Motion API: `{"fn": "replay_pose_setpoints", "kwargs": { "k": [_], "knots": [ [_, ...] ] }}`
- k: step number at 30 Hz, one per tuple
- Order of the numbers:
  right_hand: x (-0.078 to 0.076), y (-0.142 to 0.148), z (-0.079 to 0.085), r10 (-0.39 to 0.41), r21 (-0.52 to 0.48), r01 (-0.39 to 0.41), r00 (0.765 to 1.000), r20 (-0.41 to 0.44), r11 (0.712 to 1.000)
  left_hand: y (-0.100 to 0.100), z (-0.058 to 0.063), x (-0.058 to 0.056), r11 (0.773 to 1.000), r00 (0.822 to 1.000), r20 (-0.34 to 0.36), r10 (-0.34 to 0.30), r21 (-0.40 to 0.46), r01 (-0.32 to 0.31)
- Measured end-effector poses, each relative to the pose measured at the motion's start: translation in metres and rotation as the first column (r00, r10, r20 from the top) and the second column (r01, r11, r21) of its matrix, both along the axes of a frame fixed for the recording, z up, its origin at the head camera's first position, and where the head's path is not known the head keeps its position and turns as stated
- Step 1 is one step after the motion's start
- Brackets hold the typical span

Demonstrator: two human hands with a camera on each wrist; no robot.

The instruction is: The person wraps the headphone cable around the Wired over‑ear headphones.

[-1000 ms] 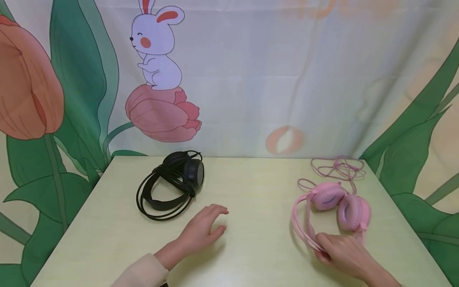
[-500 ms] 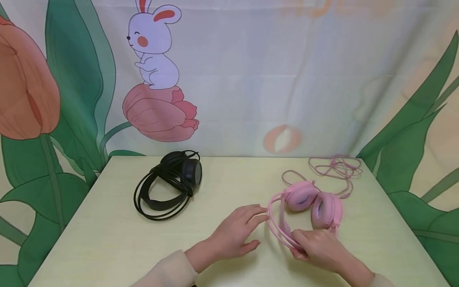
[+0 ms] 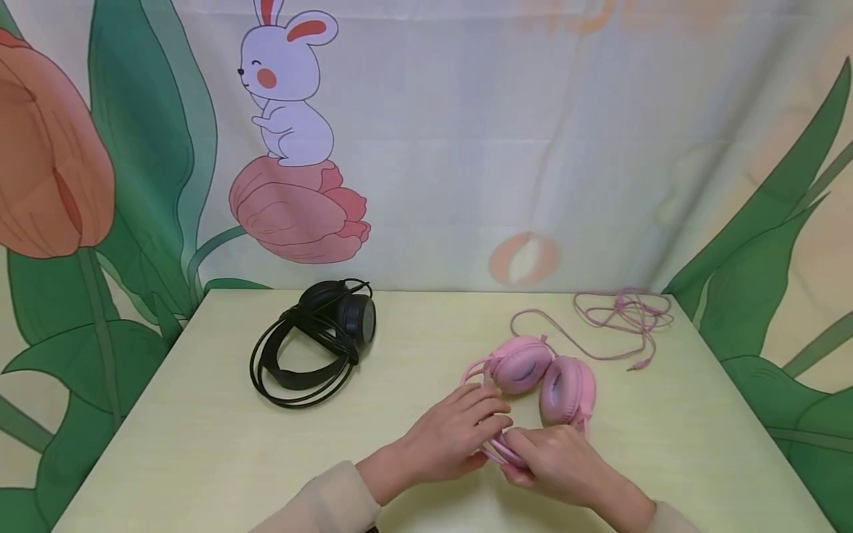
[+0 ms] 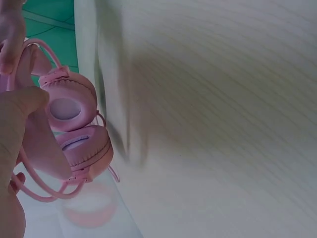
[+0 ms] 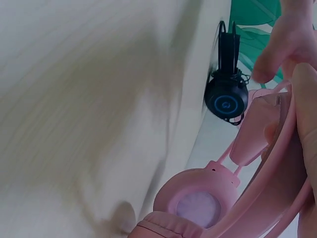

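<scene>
Pink headphones (image 3: 568, 389) are held between both hands in the head view, ear cups facing away from the body. My left hand (image 3: 449, 437) grips the headband on its left side; in the left wrist view its thumb lies over the inner band (image 4: 42, 139). My right hand (image 3: 566, 466) holds the near part of the headband, close beside the left hand. In the right wrist view a pink ear cup (image 5: 195, 201) hangs below the band. A thin pink cable (image 3: 603, 357) runs from the headphones to a loose tangle at the back right.
Black headphones (image 3: 360, 322) with their cable wrapped round them lie at the back left of the pale table (image 3: 200, 444). Behind the table hangs a printed cloth (image 3: 426, 148) with a rabbit and tulips.
The right hand has carried the pink headphones leftward, and their cable has stretched out. My left hand has moved right, away from the black headphones, and taken hold of the pink headband.
</scene>
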State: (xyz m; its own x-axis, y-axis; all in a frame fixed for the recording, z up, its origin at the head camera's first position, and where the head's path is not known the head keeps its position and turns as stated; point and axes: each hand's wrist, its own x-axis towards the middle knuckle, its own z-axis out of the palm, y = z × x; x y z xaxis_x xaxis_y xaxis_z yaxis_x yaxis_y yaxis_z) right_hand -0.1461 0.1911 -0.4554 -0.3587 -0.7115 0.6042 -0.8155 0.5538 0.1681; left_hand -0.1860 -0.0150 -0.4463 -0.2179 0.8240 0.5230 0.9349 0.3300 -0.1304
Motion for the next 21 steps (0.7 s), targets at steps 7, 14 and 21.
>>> {"fn": "replay_pose_setpoints", "kwargs": {
  "k": [7, 14, 21],
  "knots": [
    [0.000, -0.011, 0.005, -0.012, -0.027, 0.012, 1.000, 0.019, 1.000, -0.001, -0.001, -0.005, 0.999, 0.991, -0.131, -0.013, 0.045, 0.019],
    [-0.003, -0.015, 0.019, 0.004, -0.059, 0.000, 0.997, 0.077, 0.998, -0.002, 0.002, -0.013, 0.993, 0.968, -0.250, 0.005, 0.118, 0.026],
    [-0.008, -0.013, 0.036, 0.035, -0.093, -0.025, 0.994, 0.107, 0.995, -0.001, 0.012, -0.016, 0.982, 0.957, -0.289, 0.022, 0.188, 0.034]
  ]
}}
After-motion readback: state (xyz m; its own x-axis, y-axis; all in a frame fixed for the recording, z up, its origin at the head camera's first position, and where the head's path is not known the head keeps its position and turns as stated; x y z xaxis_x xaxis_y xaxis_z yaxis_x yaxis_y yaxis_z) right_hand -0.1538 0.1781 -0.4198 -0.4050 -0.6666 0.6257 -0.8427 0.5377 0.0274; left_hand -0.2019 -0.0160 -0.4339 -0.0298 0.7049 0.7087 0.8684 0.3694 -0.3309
